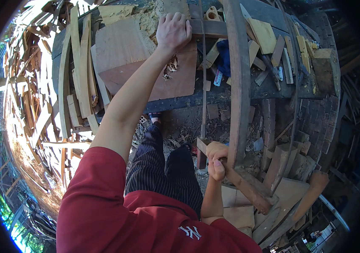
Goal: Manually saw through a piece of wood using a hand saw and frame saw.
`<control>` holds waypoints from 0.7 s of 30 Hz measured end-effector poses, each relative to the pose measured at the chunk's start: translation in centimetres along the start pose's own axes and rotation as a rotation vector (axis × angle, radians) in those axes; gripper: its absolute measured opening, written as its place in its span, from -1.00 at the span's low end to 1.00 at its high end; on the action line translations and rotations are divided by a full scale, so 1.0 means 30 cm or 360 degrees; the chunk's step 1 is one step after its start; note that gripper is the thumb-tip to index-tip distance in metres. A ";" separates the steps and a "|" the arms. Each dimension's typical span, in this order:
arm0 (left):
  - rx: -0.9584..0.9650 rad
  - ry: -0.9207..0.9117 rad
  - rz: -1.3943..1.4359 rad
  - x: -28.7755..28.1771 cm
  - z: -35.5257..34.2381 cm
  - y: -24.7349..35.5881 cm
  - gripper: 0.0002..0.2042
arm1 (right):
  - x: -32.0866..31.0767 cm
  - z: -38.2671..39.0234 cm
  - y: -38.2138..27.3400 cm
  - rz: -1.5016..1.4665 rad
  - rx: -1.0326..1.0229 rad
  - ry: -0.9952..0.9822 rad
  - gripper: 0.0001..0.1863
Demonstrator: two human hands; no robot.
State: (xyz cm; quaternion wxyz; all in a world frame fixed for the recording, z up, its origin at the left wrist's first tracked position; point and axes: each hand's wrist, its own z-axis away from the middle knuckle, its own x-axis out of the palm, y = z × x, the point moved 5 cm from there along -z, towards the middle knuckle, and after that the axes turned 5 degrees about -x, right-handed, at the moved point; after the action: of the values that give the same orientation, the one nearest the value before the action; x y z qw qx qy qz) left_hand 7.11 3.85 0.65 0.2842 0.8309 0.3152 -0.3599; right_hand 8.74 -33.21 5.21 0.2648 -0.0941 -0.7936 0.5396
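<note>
A large wooden frame saw (238, 84) spans from the workbench toward my body. Its narrow blade (204, 76) runs along the left of the thick middle beam. My left hand (173, 31) is closed at the far crossbar's left end, above the bench. Nearer to me, my right hand (216, 160) wraps around the near crossbar, beside the blade's end. Beneath my left forearm lies a brown wooden board (121, 55), with crumbly sawdust (146, 27) on it and a ragged dark patch near its middle.
Long wood strips (78, 63) are stacked left of the board. Offcuts, a blue cloth (224, 57) and a yellowish wood piece (261, 36) lie on the bench's right half. A wood block (325, 69) stands at its right end. Scraps litter the floor around my feet.
</note>
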 end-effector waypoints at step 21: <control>0.0058 -0.0009 -0.0075 0.014 -0.005 0.003 -0.79 | 0.051 -0.341 0.161 0.0408 -0.0136 -0.0240 -0.87</control>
State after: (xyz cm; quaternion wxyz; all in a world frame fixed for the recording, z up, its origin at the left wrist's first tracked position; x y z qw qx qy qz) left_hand 7.45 4.02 0.43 0.2615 0.8273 0.3273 -0.3744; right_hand 12.14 -22.35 4.16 0.1291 -0.1650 -0.8149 0.5404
